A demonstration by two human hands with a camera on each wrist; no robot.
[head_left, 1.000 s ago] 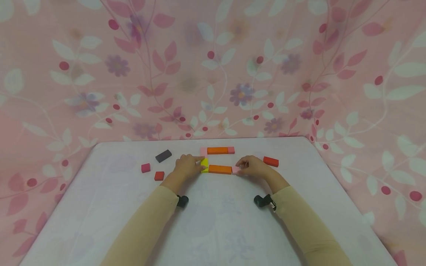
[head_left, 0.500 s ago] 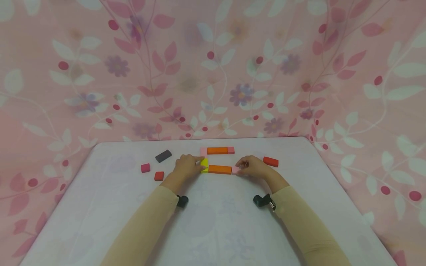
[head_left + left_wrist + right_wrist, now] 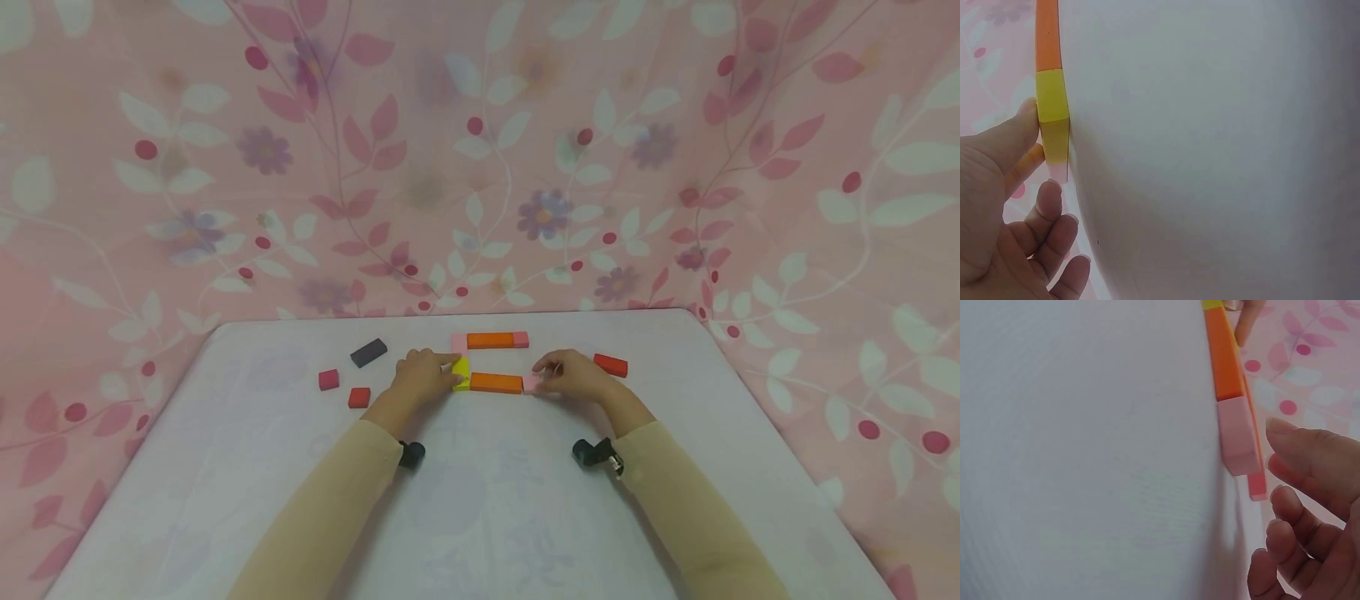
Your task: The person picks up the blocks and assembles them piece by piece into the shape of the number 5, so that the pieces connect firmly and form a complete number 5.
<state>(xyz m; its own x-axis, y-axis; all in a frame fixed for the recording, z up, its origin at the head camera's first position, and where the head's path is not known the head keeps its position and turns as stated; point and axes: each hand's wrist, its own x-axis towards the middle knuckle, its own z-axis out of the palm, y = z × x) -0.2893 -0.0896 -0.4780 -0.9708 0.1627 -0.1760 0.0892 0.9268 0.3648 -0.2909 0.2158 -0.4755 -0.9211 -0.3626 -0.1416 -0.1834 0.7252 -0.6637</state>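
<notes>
My left hand [image 3: 423, 375] touches a yellow block [image 3: 1052, 97] with its thumb and index finger, which are spread apart along it; its other fingers hang loosely bent. The yellow block forms the left end of a near row, followed by an orange block [image 3: 496, 382] and a pink block [image 3: 1237, 434] at the right end. Beside that pink block is my right hand [image 3: 573, 375], thumb and fingers parted. In the right wrist view a small gap shows between its fingertips and the pink block. Part of the yellow block lies hidden under the left fingers.
Behind lies a far row with a second orange block [image 3: 490, 340] between pink ones. Left of it are a dark grey block [image 3: 368, 352], a crimson block [image 3: 328, 380] and a small red block [image 3: 359, 397]. A longer red block [image 3: 611, 365] lies right of the right hand.
</notes>
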